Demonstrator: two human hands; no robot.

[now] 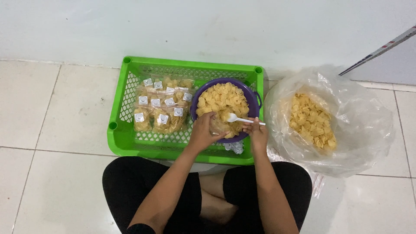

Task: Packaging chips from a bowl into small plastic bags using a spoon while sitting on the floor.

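My left hand (203,130) holds a small clear bag (219,126) at the purple bowl (255,104); my right hand (257,130) grips the white spoon (238,118). Filled packets (161,108) sit left in the green basket (125,130); plenty of chips (221,99) remain.

Both hands (203,130) (258,133) forward, fingers curled, seemingly gripping; legs crossed.

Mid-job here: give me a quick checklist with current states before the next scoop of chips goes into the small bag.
1. Left hand holds the small bag over the bowl: ok.
2. Bag mouth open: cannot tell.
3. Right hand grips the spoon: ok.
4. Bowl has chips: ok.
5. Bowl seated in the basket: ok.
6. Packed bags lie beside the bowl, apart: ok.
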